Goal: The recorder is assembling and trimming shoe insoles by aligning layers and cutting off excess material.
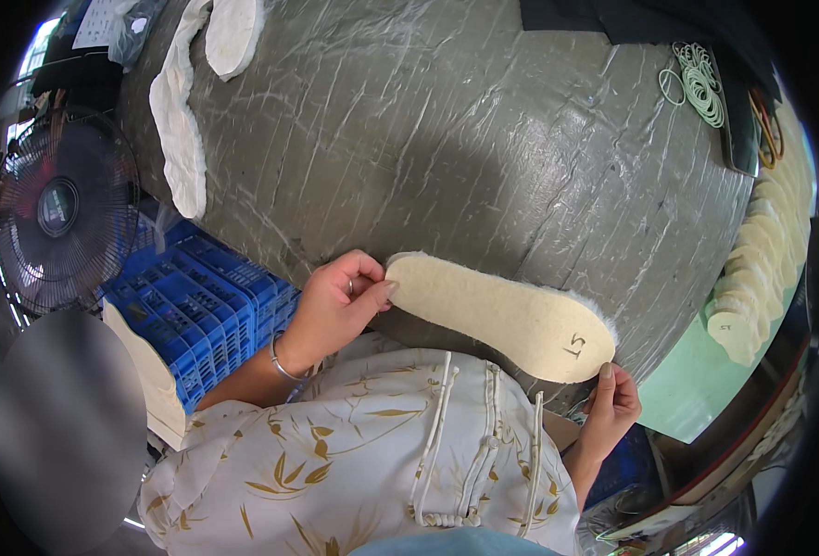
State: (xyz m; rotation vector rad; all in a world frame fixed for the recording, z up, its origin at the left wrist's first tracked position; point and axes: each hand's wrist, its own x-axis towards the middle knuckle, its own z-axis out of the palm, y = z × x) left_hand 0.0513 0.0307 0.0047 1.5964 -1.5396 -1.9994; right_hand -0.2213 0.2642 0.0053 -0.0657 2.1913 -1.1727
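A cream insole (497,313) with a fuzzy white edge and a dark handwritten mark lies level between my hands, at the table's near edge. Its narrow heel end is pinched between the thumb and fingers of my left hand (340,301), which wears a ring and a wrist bangle. At the wide toe end, my right hand (611,408) grips the rim with thumb and fingers. The insole's fluffy underside is mostly hidden.
White fluffy pieces (180,130) lie at the table's far left. Pale green elastic cords (699,88) sit far right, above a row of overlapping insoles (752,269) on a green board (683,398). Blue crates (210,306) and a fan (62,204) stand left.
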